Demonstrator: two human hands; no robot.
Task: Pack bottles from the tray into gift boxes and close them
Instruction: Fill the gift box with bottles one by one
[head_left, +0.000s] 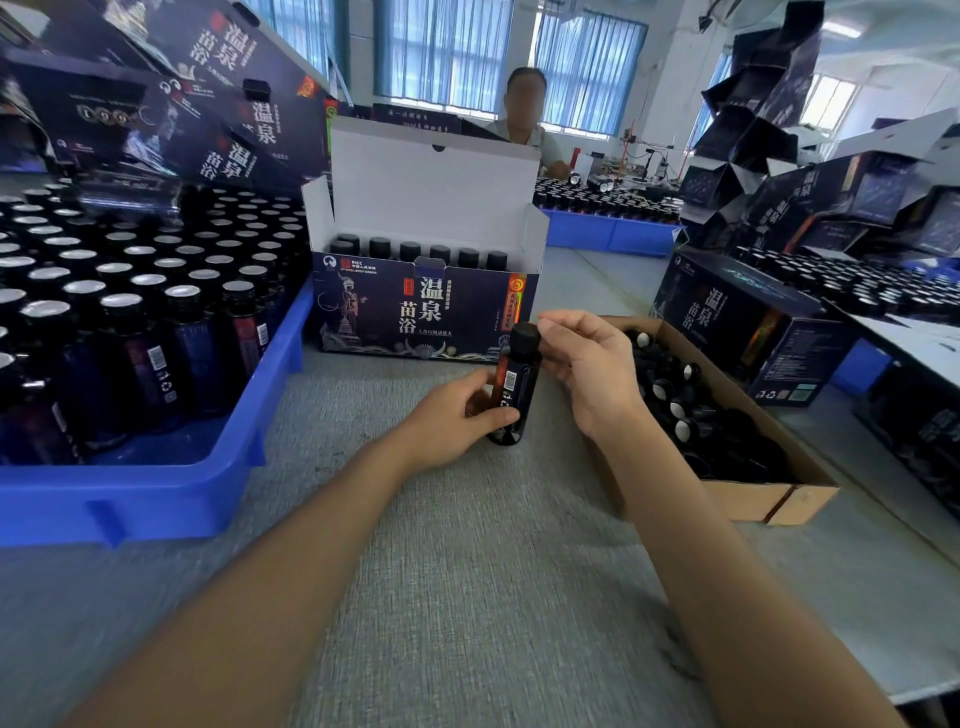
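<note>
At nine o'clock, the blue tray (249, 415) sits packed with foil-sealed bottles, close for reaching. Centre, the left hand (457, 415) grips a dark bottle (514, 384) low, steadying it while the right hand (587, 364) pinches its black cap (523, 338), probably tightening. Twelve o'clock: open gift box (426, 306), one row showing, the rest hidden. Three o'clock, the cardboard box of caps (800, 488).

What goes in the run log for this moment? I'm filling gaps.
left hand: holds bottle | right hand: at cap | gift box: open, back row filled
</note>
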